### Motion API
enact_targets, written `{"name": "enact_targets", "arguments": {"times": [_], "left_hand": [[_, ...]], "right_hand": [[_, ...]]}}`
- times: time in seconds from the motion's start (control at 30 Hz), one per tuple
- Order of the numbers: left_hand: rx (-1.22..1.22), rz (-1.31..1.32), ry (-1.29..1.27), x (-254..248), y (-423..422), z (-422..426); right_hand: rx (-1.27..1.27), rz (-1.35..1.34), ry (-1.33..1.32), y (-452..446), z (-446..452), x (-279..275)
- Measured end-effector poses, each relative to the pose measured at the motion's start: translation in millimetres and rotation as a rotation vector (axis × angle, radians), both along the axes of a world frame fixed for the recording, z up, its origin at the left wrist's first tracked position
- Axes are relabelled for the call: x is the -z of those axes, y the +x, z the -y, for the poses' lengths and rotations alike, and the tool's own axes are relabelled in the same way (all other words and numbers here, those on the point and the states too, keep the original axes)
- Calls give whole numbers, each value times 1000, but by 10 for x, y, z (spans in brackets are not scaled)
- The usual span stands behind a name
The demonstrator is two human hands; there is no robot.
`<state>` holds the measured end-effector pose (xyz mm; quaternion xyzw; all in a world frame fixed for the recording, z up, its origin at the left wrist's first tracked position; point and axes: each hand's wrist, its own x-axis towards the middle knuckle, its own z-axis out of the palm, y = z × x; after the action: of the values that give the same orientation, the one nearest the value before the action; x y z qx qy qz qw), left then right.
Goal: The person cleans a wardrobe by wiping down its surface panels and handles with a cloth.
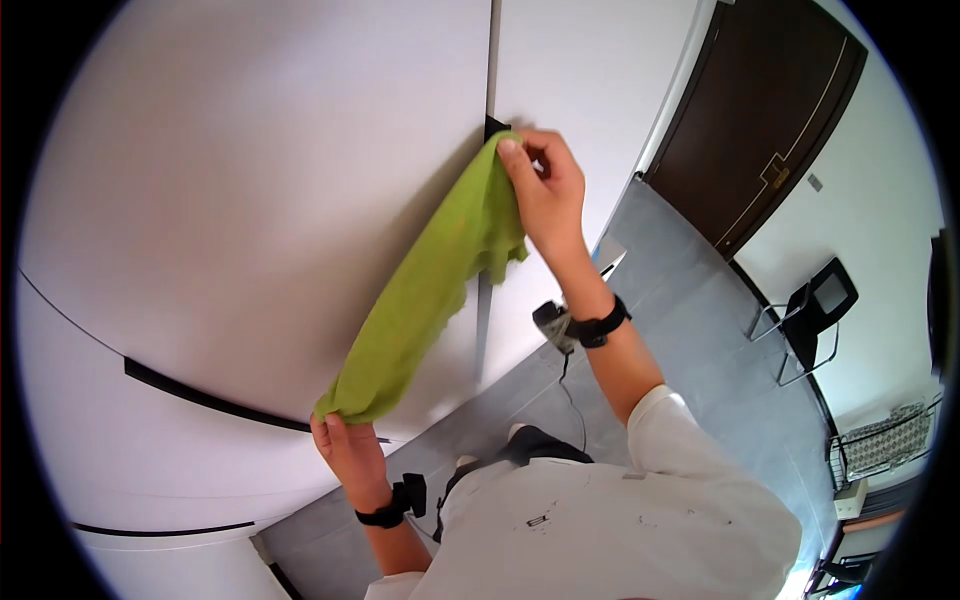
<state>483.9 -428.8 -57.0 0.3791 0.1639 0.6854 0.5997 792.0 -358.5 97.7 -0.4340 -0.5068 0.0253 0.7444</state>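
Stretching diagonally before a white cabinet [250, 180], a ragged-edged lime-green cloth [420, 290] was pinched at its ends by the lowered left hand [350, 458] and the higher, bent-wristed right hand [553, 195]

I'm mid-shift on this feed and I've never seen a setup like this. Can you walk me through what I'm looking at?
No machine is in view: these are a person's two bare hands. The single picture comes from a camera worn on the head, looking forward and down, so the white shirt at the bottom is the wearer's own.

The left hand, lower down, pinches one end of a green cloth; the right hand, higher up, pinches the other. The cloth hangs slanted between them, in front of a white cupboard-like front. Whether it touches that front, I can't tell.

There's no tabletop here. Beyond are a grey floor, a dark door and a black chair.
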Motion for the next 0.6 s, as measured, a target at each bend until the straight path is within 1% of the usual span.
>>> {"name": "enact_targets", "arguments": {"times": [0.1, 0.17, 0.23, 0.27, 0.33, 0.37, 0.43, 0.57, 0.6], "left_hand": [[-30, -16, 14, -64, -4, -13], [-24, -26, 26, -65, -23, -19], [-20, -22, 33, -54, -34, -9], [-20, -33, 46, -57, -46, 8], [-25, -43, 54, -42, -71, 47], [-25, -48, 46, -40, -88, 58], [-28, -54, 38, -34, -103, 67], [-24, -31, 50, -26, -96, 81], [-32, -42, 57, -23, -92, 85]], "right_hand": [[46, 36, 30, -19, 14, -134], [62, 45, 51, -32, -13, -119], [97, 107, 147, -28, -56, -87], [93, 107, 141, -24, -63, -99], [174, 269, 187, -11, -56, -159], [169, 268, 186, -10, -63, -182], [241, 392, 253, -12, -73, -209], [274, 353, 276, -63, -71, -163], [328, 380, 269, -70, -69, -145]]}}
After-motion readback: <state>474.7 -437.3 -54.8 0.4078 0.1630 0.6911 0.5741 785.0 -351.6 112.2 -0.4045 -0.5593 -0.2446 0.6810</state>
